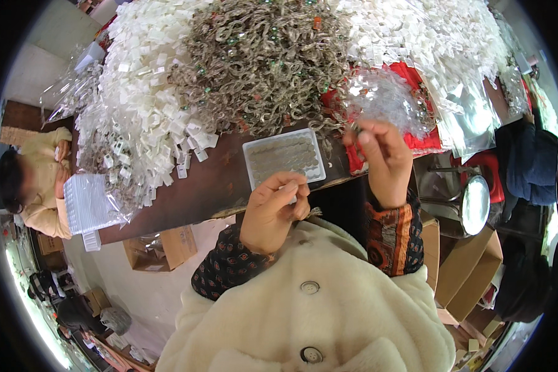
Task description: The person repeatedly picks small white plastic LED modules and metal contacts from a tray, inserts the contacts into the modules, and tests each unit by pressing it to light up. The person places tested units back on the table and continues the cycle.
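My left hand (273,208) is closed in front of my coat, thumb against bent fingers. A sliver of something pale shows at its fingertips, too small to name. Raised to the right, my right hand (385,162) pinches a small dark piece (355,128) between thumb and fingers. Just beyond my left hand, a white plastic tray (319,155) lies at the table's near edge. Rows of flat, grey-green round pieces (284,155) fill it. Behind the tray rises a large heap of tangled grey-beige cords (263,68) with green and orange bits.
Heaps of small white tags (146,93) flank the cords. Clear plastic packets (387,102) lie on red material at right. At far left, a person (40,180) sits by stacked clear trays (93,201). Cardboard boxes (161,248) and a round-seated metal stool (475,204) stand below table level.
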Demonstrator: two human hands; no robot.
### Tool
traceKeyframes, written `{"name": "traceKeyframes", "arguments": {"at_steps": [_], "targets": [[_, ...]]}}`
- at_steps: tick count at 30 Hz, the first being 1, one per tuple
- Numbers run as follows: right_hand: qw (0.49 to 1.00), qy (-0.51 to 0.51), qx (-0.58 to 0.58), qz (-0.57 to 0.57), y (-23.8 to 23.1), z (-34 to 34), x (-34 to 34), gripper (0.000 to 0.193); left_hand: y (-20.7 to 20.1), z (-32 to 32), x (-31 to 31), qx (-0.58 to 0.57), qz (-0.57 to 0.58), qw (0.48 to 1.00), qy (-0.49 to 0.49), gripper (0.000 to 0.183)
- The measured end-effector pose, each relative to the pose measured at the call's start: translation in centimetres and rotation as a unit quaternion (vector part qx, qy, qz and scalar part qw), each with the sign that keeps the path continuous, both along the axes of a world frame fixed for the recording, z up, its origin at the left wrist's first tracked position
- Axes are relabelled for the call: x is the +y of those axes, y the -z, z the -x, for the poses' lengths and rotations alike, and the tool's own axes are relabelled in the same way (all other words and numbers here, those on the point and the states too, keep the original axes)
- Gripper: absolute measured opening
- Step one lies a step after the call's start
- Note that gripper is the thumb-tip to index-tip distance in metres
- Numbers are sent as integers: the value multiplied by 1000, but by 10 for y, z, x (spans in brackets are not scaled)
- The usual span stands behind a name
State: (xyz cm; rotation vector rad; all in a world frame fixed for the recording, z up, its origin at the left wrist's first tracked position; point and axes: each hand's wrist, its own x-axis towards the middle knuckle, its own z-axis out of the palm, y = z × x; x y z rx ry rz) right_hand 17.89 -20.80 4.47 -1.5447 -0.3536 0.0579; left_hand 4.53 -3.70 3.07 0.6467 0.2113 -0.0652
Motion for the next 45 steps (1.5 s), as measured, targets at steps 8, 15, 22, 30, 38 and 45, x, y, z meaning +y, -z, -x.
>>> {"name": "traceKeyframes", "arguments": {"at_steps": [8, 15, 22, 30, 38, 45], "targets": [[919, -162, -320, 163, -23, 40, 12, 21, -15, 5, -2, 63, -29, 996, -48, 20], [940, -139, -269, 155, -22, 59, 29, 21, -18, 18, 19, 79, -243, 959, -120, 22], [955, -133, -215, 153, -23, 60, 32, 17, -3, 0, 123, 76, -791, 536, -286, 20], [955, -139, -208, 159, -18, 58, 30, 17, -4, -16, 156, 74, -897, 394, -186, 18], [961, -166, -174, 137, -16, 60, 26, 15, -18, 10, 159, -5, -806, 567, -171, 14], [967, -186, -136, 104, -16, 65, 26, 16, -32, 25, 142, 182, -426, 880, -107, 15]]}}
